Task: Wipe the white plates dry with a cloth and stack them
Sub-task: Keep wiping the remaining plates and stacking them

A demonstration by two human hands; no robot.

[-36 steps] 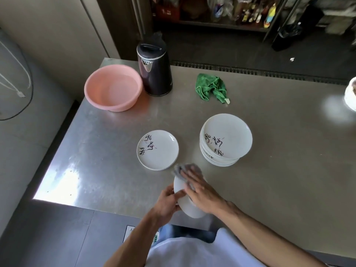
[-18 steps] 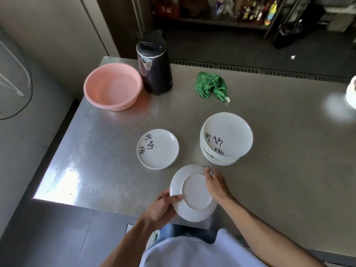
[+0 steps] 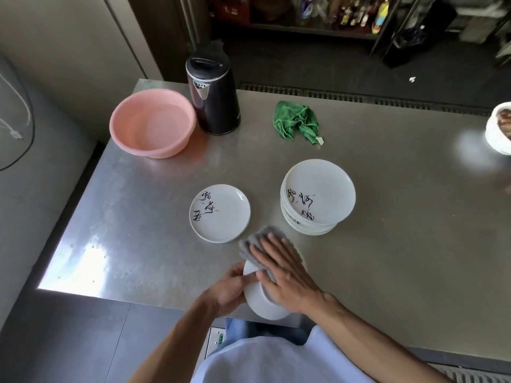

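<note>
A white plate [image 3: 261,302] is held over the near edge of the steel table [image 3: 387,244]. My left hand [image 3: 226,291] grips its left rim, thumb on top. My right hand [image 3: 284,272] lies flat with straight fingers on a grey cloth [image 3: 253,243], pressing it onto the plate's upper face. A single white plate with black writing [image 3: 219,212] sits on the table just beyond. To its right stands a stack of several white plates [image 3: 318,196], the top one also bearing writing.
A pink basin [image 3: 153,123] and a dark electric kettle [image 3: 211,92] stand at the back left. A crumpled green cloth [image 3: 297,120] lies behind the stack. A white bowl [image 3: 499,128] shows at the right edge. Beyond the table is a dark floor.
Half a second ago the plate's face was bare with my right hand at its far rim. Now my right hand lies flat over the plate with the grey cloth under it.
</note>
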